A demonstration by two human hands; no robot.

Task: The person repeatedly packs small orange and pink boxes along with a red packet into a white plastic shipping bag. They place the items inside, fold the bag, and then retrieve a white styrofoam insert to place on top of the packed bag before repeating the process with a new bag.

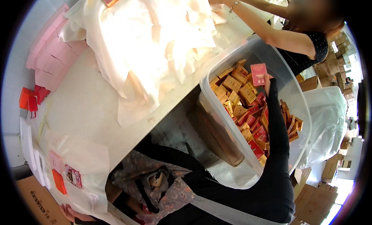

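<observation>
My right hand point(267, 84), in a black sleeve, reaches into a large clear plastic tub point(252, 174) at the right. It grips the lower right edge of a flat pinkish-red box point(258, 74) with gold print. Beneath it lie many small gold boxes point(232, 84) and red boxes point(256, 148), jumbled together. At the lower left my left hand point(71, 213) is by the table's near end, its fingers apart and nothing in them. Close to that hand, on clear plastic sheeting, lie an orange-red packet point(59, 181) and a patterned red packet point(73, 176).
Pale satin cloth point(147, 43) covers much of the white table point(85, 97). Pink boxes point(52, 56) are stacked at the far left, with red packets point(29, 100) beside them. Another person's arm point(267, 33) reaches across beyond the tub. Cardboard cartons point(316, 203) stand at the right.
</observation>
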